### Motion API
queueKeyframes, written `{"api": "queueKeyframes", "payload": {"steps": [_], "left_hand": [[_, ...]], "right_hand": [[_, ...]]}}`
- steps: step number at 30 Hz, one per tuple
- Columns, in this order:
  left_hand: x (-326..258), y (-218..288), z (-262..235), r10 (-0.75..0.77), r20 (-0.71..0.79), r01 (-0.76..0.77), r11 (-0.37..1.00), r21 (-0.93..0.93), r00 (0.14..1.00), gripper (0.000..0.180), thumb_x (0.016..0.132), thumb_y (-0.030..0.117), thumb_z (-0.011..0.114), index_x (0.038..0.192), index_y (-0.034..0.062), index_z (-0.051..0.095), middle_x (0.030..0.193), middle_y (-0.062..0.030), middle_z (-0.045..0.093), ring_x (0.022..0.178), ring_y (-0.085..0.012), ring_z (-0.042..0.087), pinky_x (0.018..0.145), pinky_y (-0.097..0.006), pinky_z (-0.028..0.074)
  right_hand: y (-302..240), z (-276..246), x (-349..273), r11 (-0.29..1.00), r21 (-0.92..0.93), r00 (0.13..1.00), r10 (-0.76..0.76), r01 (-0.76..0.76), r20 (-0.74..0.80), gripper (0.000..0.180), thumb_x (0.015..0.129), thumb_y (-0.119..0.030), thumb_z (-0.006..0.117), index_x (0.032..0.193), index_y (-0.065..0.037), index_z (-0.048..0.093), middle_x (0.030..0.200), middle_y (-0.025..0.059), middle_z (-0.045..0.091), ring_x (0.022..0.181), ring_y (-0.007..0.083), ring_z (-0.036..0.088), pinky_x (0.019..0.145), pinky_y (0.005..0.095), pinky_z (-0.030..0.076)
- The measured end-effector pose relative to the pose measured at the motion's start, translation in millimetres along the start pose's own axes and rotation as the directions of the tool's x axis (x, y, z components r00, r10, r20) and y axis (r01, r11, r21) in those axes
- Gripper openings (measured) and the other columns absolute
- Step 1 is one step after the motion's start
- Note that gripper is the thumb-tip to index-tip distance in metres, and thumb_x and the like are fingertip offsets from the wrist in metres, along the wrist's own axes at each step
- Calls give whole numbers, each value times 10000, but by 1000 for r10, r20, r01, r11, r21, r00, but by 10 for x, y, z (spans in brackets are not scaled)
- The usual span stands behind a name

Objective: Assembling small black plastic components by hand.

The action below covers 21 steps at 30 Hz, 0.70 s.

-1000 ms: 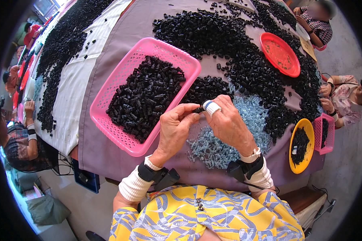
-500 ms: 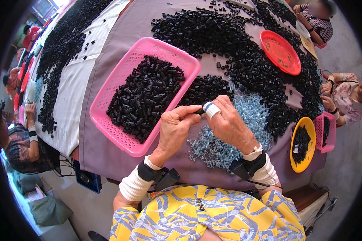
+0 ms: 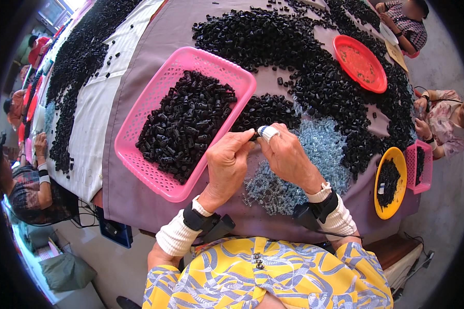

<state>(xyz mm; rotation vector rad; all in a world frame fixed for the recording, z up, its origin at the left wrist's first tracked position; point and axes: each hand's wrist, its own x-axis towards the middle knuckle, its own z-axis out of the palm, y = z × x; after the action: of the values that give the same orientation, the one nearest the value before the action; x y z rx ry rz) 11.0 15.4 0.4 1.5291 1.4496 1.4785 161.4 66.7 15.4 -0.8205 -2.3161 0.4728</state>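
My left hand (image 3: pixel 227 166) and my right hand (image 3: pixel 290 158) meet over the near side of the table, both closed in a pinch. A small black plastic piece (image 3: pixel 255 135) sits between their fingertips, mostly hidden by them. White tape with a blue stripe wraps a finger of my right hand. Beside my left hand stands a pink perforated basket (image 3: pixel 130 164) holding a heap of small black plastic parts (image 3: pixel 186 126). Next to and beneath my right hand spreads a pile of small clear bluish spring-like coils (image 3: pixel 322 147).
Loose black parts (image 3: pixel 258 38) cover much of the cloth-covered table (image 3: pixel 134 198). To the right are a red tray (image 3: pixel 363 77), a yellow plate (image 3: pixel 403 172) with black pieces and a small pink basket (image 3: pixel 424 186). Other people sit along the right and left sides.
My left hand has turned, its fingers more curled and its thumb pointing up. The fingertips of both hands have shifted slightly up and left, still together at the black piece.
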Motion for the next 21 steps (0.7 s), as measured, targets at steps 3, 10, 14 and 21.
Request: {"api": "queueKeyframes", "payload": {"steps": [3, 10, 14, 21], "left_hand": [[1, -15, -41, -77, 55, 75, 997, 34, 996, 252, 814, -61, 628, 1055, -9, 679, 884, -53, 684, 749, -86, 626, 684, -213, 511], [-4, 14, -55, -336, 148, 361, 909, -210, 930, 244, 823, -50, 631, 1061, -21, 675, 883, -56, 682, 742, -84, 628, 686, -213, 514], [-21, -19, 0, -221, 81, 231, 959, -163, 972, 248, 825, -50, 631, 1067, -15, 676, 879, -52, 681, 751, -83, 631, 690, -211, 515], [-11, -3, 21, -259, 62, 264, 959, -104, 964, 231, 847, -27, 621, 1073, -21, 667, 899, -61, 687, 778, -88, 637, 711, -220, 522]], "right_hand": [[23, -20, 12, 1000, -26, 999, -14, 16, 49, 74, 758, 4, 582, 810, 17, 531, 757, 155, 541, 754, 323, 535, 721, 407, 423], [31, -86, 1, 977, -172, 986, -101, 123, 131, 89, 727, -29, 574, 796, 5, 531, 751, 143, 538, 770, 310, 538, 749, 404, 426], [13, -57, -5, 984, -155, 993, -79, 92, 87, 84, 737, -29, 578, 795, 6, 528, 755, 145, 541, 771, 313, 541, 748, 404, 425], [41, -34, 51, 999, -45, 999, -18, 21, 51, 62, 762, -27, 575, 774, -9, 517, 754, 148, 545, 774, 318, 546, 746, 408, 421]]}}
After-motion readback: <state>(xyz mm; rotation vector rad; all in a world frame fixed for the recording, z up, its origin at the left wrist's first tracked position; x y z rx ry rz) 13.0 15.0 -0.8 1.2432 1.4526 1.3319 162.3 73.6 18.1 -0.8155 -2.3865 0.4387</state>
